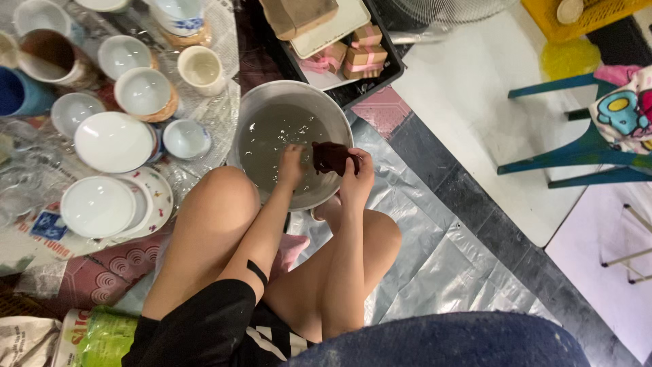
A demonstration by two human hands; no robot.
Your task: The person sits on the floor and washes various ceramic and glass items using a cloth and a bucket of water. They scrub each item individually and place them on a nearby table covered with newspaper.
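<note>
One basin (pixel 297 95), centre. Two hands (pixel 292 165) (pixel 356 178) over it, one dark cloth (pixel 333 156). Three small gift boxes (pixel 367 54), top centre. One green chair (pixel 577 146), right. One fan (pixel 448 8), top.

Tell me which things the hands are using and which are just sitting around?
In use:
- left hand, dipped in the water
- right hand, holding the dark brown thing
- metal basin of cloudy water

Just sitting around:
- white bowls and cups on the floor
- small gift boxes in the black tray
- green chair
</note>
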